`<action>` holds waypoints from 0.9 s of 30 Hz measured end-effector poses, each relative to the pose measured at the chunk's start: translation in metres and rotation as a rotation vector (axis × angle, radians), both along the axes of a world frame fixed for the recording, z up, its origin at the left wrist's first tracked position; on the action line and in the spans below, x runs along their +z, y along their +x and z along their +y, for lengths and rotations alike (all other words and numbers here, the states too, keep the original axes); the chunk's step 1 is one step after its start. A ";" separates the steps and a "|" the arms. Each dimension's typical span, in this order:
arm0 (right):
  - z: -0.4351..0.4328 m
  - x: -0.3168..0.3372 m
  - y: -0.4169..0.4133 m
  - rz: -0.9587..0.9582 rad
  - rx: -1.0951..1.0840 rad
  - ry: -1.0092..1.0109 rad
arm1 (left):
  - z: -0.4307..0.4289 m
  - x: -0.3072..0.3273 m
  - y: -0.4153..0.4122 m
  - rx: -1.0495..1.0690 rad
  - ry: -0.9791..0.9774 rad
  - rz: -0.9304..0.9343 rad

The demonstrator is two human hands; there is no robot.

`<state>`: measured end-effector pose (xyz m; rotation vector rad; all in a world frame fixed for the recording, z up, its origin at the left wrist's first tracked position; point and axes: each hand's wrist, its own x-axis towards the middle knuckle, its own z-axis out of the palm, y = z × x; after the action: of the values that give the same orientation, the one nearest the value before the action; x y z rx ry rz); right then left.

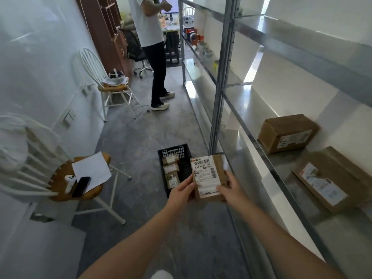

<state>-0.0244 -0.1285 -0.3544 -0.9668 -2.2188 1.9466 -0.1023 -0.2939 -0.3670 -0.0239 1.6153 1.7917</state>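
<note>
The left hand [182, 191] and the right hand [229, 188] were both clamped on a small cardboard parcel [209, 176], one at each side edge, holding it in the air with its printed label facing up. The parcel hung above the floor, just beside the metal shelf [281, 178] and over the near end of a black crate [174, 153] that held more small parcels. Two larger boxes [287, 132] lay on the shelf to the right. To the left, a white chair [26, 168] carried a sheet of paper [91, 171] and a phone [81, 186]. Farther off stood another person [154, 57].
</note>
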 end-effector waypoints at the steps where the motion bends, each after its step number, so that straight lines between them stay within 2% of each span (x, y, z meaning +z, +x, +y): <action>1: -0.003 -0.002 -0.013 -0.008 0.014 0.006 | -0.003 -0.003 -0.010 0.022 -0.005 -0.006; 10: -0.031 -0.019 -0.138 -0.107 0.085 0.060 | -0.031 -0.041 -0.128 0.075 0.016 -0.113; 18: -0.039 -0.016 -0.255 -0.144 0.013 0.102 | -0.036 -0.049 -0.254 0.004 0.069 -0.184; 27: -0.031 -0.025 -0.318 -0.173 -0.011 0.118 | -0.026 -0.063 -0.322 -0.044 0.094 -0.199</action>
<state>-0.3425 -0.1596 -0.3796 -1.1683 -2.3805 1.7662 -0.4239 -0.3204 -0.4296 -0.1184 1.3800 1.7700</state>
